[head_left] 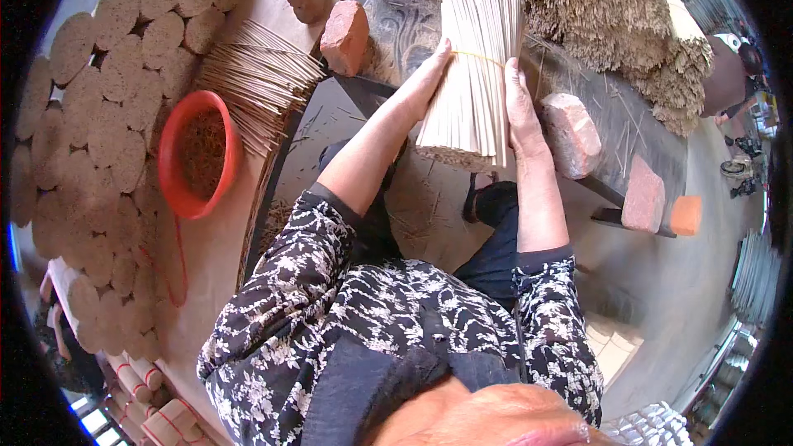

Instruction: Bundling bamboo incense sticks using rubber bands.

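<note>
A thick bundle of thin pale wooden sticks stands tilted in front of me, with a yellow band around its upper part. My left hand presses on its left side, fingers mostly behind it. My right hand holds the opposite side, its thumb lying along the sticks. Below the bundle, its cut ends face toward me. The bundle is above the near edge of a dark low bench.
Left stands a stack of round bundles, beside a red bowl and loose sticks. Bricks lie on the bench, others at its right end. More stick bundles are heaped at the back.
</note>
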A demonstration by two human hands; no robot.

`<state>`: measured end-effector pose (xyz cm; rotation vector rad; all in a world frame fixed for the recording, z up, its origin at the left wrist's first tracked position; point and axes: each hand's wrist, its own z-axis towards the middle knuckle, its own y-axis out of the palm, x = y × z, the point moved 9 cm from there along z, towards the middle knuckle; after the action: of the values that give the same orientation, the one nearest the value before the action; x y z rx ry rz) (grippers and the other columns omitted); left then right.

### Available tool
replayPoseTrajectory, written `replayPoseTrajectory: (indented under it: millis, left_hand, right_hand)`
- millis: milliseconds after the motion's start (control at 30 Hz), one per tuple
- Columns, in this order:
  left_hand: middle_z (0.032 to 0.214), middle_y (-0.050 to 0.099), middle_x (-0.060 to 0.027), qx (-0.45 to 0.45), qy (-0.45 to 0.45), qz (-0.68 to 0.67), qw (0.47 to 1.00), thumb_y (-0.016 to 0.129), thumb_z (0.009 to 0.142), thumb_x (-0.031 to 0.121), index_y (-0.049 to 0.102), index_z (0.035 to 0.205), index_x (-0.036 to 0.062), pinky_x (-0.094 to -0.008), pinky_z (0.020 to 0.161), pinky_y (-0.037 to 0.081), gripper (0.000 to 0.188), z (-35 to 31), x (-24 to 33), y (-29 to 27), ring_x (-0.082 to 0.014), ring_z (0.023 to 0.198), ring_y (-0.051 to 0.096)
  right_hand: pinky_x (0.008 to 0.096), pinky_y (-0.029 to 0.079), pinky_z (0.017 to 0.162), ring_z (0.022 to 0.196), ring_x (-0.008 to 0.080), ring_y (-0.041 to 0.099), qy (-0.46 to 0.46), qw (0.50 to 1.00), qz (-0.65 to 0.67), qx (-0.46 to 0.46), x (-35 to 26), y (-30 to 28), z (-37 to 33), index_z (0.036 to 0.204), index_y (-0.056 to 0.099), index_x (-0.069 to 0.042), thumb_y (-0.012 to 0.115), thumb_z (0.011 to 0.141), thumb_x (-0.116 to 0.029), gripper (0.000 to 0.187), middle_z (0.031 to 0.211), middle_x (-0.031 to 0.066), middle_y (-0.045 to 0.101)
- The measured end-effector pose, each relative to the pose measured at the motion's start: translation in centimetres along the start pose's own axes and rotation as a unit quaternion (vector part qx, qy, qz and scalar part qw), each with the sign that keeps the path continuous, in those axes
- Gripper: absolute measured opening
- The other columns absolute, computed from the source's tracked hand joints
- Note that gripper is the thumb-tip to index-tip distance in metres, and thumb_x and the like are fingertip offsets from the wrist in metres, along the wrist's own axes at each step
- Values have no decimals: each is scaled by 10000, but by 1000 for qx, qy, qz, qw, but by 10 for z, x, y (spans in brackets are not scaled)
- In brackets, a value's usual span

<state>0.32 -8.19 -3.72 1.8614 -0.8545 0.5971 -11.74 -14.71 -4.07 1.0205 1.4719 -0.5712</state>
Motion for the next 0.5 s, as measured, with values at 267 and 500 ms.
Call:
replayPoseTrajectory:
  millis: [267, 500]
  left_hand:
    - [1325, 514, -156, -31, 82, 24, 996, 286, 925, 687, 443, 1363, 17, -387, 1025, 365, 815, -5, 19, -24, -248, 1186, 495]
    - [1197, 589, -145, 90, 46, 72, 992, 303, 950, 645, 453, 1325, -8, -385, 946, 402, 768, 35, 1, -40, -243, 1086, 538]
  right_hand:
    - [333, 343, 1072, 1245, 182, 456, -9, 997, 73, -1, -27, -9, -9, 1374, 422, 20, 350, 986, -547, 691, 1378, 100, 482]
    - [299, 445, 942, 1083, 166, 556, 66, 997, 5, 37, 2, -55, -5, 1319, 483, 41, 341, 977, -578, 721, 1239, 102, 586]
